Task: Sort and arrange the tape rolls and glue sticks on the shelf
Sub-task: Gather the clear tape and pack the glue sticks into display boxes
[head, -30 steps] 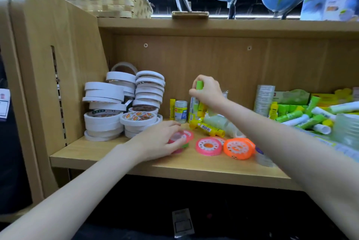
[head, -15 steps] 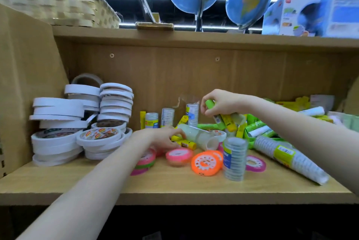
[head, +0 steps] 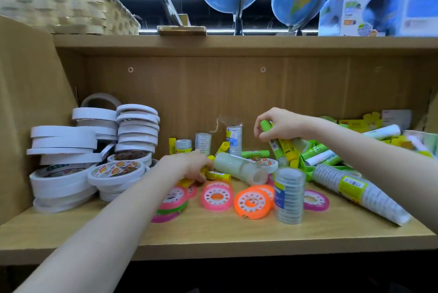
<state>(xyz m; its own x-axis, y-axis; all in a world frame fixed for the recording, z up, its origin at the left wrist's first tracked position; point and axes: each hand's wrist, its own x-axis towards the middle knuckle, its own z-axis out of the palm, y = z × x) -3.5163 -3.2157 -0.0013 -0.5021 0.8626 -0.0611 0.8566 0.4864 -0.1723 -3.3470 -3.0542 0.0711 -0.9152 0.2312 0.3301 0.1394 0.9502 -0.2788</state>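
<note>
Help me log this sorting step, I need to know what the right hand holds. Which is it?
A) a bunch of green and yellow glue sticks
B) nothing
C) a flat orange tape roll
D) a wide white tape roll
A: the right hand grips a bunch of green and yellow glue sticks, lifted above the wooden shelf, while the flat orange tape roll lies untouched on it.
</note>
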